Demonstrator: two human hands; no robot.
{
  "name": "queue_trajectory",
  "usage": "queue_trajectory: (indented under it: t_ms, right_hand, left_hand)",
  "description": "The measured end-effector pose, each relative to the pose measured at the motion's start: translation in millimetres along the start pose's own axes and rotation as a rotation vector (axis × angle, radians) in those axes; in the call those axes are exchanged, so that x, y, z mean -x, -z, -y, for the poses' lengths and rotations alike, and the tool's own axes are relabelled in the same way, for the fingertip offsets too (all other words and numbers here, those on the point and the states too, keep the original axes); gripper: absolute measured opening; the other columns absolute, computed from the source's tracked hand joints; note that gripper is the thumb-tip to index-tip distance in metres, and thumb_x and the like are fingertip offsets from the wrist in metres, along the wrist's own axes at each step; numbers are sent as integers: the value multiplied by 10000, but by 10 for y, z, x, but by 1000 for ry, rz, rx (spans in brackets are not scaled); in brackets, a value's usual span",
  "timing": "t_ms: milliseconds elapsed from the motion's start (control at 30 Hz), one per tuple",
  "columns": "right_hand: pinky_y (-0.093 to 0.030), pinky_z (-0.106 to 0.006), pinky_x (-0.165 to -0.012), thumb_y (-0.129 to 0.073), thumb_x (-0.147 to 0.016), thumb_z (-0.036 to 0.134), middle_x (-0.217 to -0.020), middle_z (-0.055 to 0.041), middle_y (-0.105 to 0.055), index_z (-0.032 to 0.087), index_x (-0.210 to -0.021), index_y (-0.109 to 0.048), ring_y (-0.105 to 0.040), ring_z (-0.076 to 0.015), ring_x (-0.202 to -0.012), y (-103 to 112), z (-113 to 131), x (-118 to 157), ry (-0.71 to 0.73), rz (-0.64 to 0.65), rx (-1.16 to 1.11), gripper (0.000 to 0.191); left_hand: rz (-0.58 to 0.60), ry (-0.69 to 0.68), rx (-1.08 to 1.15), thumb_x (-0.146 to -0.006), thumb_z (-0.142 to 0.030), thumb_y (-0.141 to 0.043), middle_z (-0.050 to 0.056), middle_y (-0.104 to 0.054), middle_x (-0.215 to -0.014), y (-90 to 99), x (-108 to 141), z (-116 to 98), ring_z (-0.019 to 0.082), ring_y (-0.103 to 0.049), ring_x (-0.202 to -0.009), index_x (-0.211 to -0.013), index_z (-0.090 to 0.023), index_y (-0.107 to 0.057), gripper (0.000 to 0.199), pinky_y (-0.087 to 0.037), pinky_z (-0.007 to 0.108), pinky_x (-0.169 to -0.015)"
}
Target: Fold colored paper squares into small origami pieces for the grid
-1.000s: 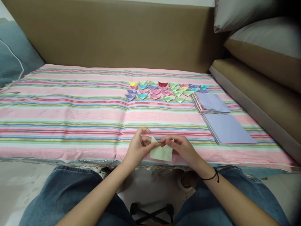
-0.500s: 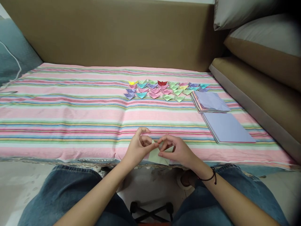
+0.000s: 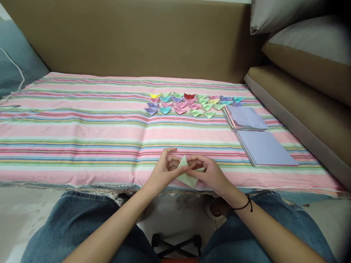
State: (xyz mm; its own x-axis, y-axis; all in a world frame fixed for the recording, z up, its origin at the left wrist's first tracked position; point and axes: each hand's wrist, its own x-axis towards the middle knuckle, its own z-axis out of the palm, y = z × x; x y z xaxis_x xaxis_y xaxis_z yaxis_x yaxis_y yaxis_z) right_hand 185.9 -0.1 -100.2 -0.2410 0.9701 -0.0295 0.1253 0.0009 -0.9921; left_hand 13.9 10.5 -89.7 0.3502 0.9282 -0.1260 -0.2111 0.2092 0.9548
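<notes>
A pale green folded paper (image 3: 187,179) is held between both hands near the front edge of the striped cloth. One pointed corner of it stands up between the fingers, and another sticks out to the right. My left hand (image 3: 163,171) pinches it from the left, thumb lying across its front and index finger raised. From the right, my right hand (image 3: 210,172) grips it with thumb and fingertips close to the left thumb. Fingers cover part of the folds. Farther back sit several small folded paper boats (image 3: 181,106) in many colours, arranged in rows.
Two stacks of square paper lie on the right: a crumpled-topped one (image 3: 248,117) and a neat lilac one (image 3: 265,148). Brown cushions (image 3: 301,109) border the right side, and a brown backrest (image 3: 137,40) rises behind. A striped cloth (image 3: 68,135) covers the surface.
The green paper has turned and been reshaped: a point now stands upright where a flatter piece was. Both thumbs have come closer together over it. The boats and stacks stay put.
</notes>
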Motion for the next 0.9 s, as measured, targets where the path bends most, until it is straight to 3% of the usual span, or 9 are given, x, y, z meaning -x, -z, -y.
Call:
queue_trajectory:
  t_ms: [167, 333, 467, 567, 700, 800, 900]
  right_hand:
    - [-513, -308, -674, -715, -686, 345, -811, -38, -676, 182, -875, -639, -637, -186, -754, 8, 2, -17, -80, -25, -212, 261]
    - [-477, -270, -554, -744, -643, 313, -663, 17, -632, 184, -774, -600, -613, -159, -604, 8, 29, 9, -184, 61, -222, 233]
    - [-480, -270, -591, -745, -633, 284, -733, 9, -651, 179, -838, -619, -621, -161, -647, 19, 48, 12, -214, 0, -257, 263]
    - [-485, -290, -672, -735, -647, 273, -843, -24, -674, 171, -922, -640, -627, -179, -743, 34, 31, 6, -215, -79, -339, 308]
    - [-478, -293, -690, -732, -651, 261, -881, -28, -670, 181, -922, -650, -621, -183, -770, 43, 7, 2, -233, -87, -425, 295]
    - [-463, -277, -676, -727, -661, 259, -839, -8, -658, 191, -885, -655, -603, -161, -735, 45, 17, 6, -222, -72, -428, 246]
    - [-439, -254, -657, -709, -690, 257, -810, 6, -641, 198, -866, -661, -574, -138, -712, 55, 39, 11, -196, -54, -376, 191]
  left_hand:
    - [-29, 35, -13, -621, -275, -772, -61, -541, -672, 35, -8, 37, 79, -528, -559, -1017, -207, -441, 520, -404, 195, -535]
    - [-31, 36, -34, -652, -270, -751, -46, -559, -691, 69, -20, 44, 69, -505, -546, -1031, -201, -447, 491, -385, 187, -524]
    - [88, -61, -103, -710, -271, -709, 12, -586, -869, 77, -6, 20, 123, -576, -701, -1129, -236, -419, 511, -450, 234, -616]
    - [203, -207, -381, -672, -215, -742, 61, -545, -1087, 91, 11, -25, 169, -567, -851, -1202, -273, -433, 617, -471, 282, -706]
    - [252, -427, -697, -758, -155, -656, 51, -569, -1014, 95, 9, -54, 187, -533, -937, -1051, -233, -569, 316, -441, 297, -786]
    - [193, -517, -702, -801, -152, -600, 41, -583, -882, 96, -11, -28, 170, -558, -853, -898, -196, -618, 108, -444, 278, -742]
    - [131, -513, -653, -788, -130, -601, 48, -610, -854, 114, -25, 5, 169, -580, -822, -832, -182, -641, 79, -450, 264, -712]
